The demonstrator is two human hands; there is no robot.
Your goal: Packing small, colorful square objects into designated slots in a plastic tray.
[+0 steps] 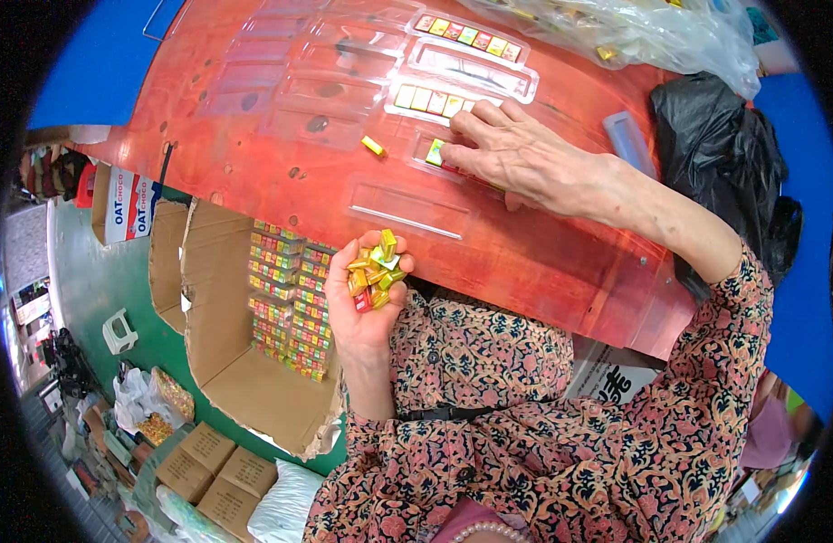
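Observation:
My left hand [358, 312] is cupped palm up in front of the table's near edge, closed around a heap of small wrapped candies [378, 271], mostly yellow with some red and green. Over a clear plastic tray, my right hand [534, 163] has its fingers apart, the index finger touching down beside a green candy [435, 152]. The hand covers most of that tray. Just beyond it lies a tray with a row of candies [426, 99], partly behind my fingers. One loose yellow candy [372, 146] rests on the red table. Nearest me is an unfilled clear tray [407, 212].
More clear trays [321, 88] cover the far left of the red table [543, 262]. A filled tray [467, 37] lies at the back, near a clear plastic bag [616, 36]. A black bag [715, 145] hangs at right. Packed candy trays stand inside a cardboard box [244, 389] at lower left.

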